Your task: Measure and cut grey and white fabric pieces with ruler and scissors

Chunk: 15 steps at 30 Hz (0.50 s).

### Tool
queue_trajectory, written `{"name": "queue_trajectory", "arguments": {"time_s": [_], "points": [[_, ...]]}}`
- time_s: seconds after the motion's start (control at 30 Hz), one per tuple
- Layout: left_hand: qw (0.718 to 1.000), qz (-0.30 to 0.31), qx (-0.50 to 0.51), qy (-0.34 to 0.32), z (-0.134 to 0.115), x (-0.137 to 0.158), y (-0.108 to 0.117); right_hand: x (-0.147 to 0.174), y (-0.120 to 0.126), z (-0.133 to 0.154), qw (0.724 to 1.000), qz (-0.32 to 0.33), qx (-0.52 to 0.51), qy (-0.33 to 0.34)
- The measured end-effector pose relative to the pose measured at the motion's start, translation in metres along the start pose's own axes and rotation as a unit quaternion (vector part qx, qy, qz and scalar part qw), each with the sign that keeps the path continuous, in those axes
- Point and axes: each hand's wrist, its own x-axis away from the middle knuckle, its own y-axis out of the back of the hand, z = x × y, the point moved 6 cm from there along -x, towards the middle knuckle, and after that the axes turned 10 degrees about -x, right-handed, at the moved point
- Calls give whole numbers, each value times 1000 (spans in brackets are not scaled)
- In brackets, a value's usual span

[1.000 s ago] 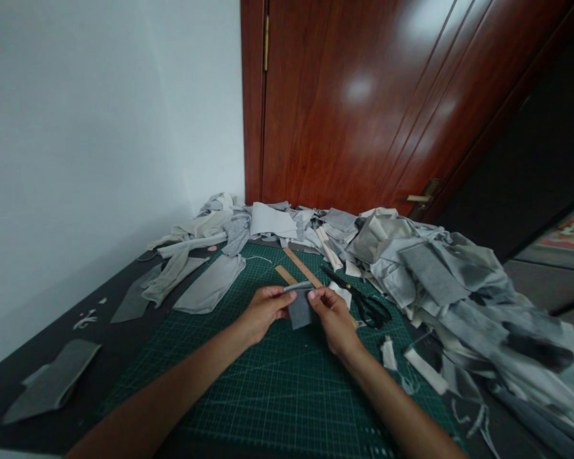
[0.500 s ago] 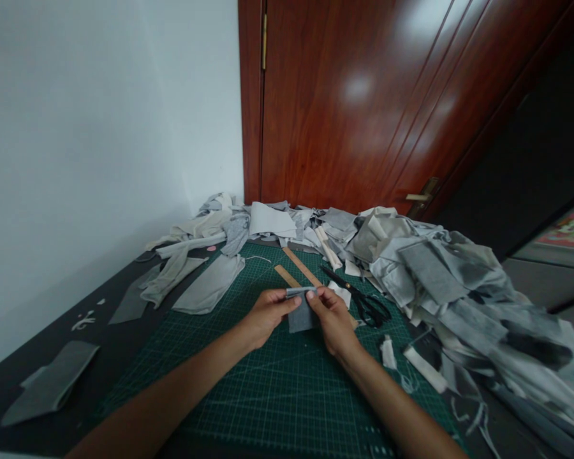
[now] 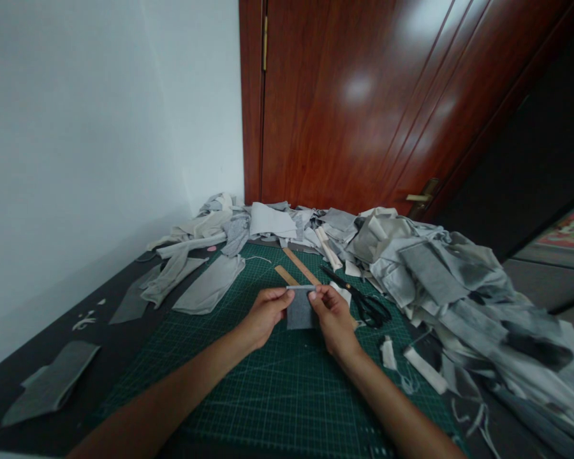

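A small grey piece of fabric [image 3: 300,311] hangs between my two hands, over the green cutting mat [image 3: 249,395]. Its top left corner is pinched by my left hand [image 3: 268,312], thumb on the near side. My right hand [image 3: 333,315] grips the top right corner the same way. The cloth's upper edge is stretched straight between the thumbs. Just beyond the fingers lie two wooden rulers, a longer one [image 3: 299,264] and a shorter one [image 3: 286,275]. Black-handled scissors [image 3: 361,301] rest to the right of my right hand.
A large heap of grey and white fabric scraps [image 3: 440,274] fills the right side and back edge. Cut grey pieces [image 3: 209,285] lie at the left. A folded grey cloth [image 3: 57,379] sits near the left front. A wooden door [image 3: 339,115] stands behind.
The grey fabric's top edge was folded over toward me; now the piece hangs flatter, with its face showing up to a thin top edge. Both hands have barely shifted.
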Motion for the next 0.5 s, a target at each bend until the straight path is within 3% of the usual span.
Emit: {"name": "queue_trajectory", "arguments": {"time_s": [0.1,0.23,0.37,0.5], "points": [[1000,4,-11,-3,0,0,0,-1,1,5,998,2,10,54],[1000,2,0,2,0,0,1,1,-1,15,986,37,99,131],[1000,-4,4,0,-1,0,1,3,-4,16,976,69,161,133],[1000,-2,-4,-6,-3,0,1,3,-2,15,980,58,138,129]]}}
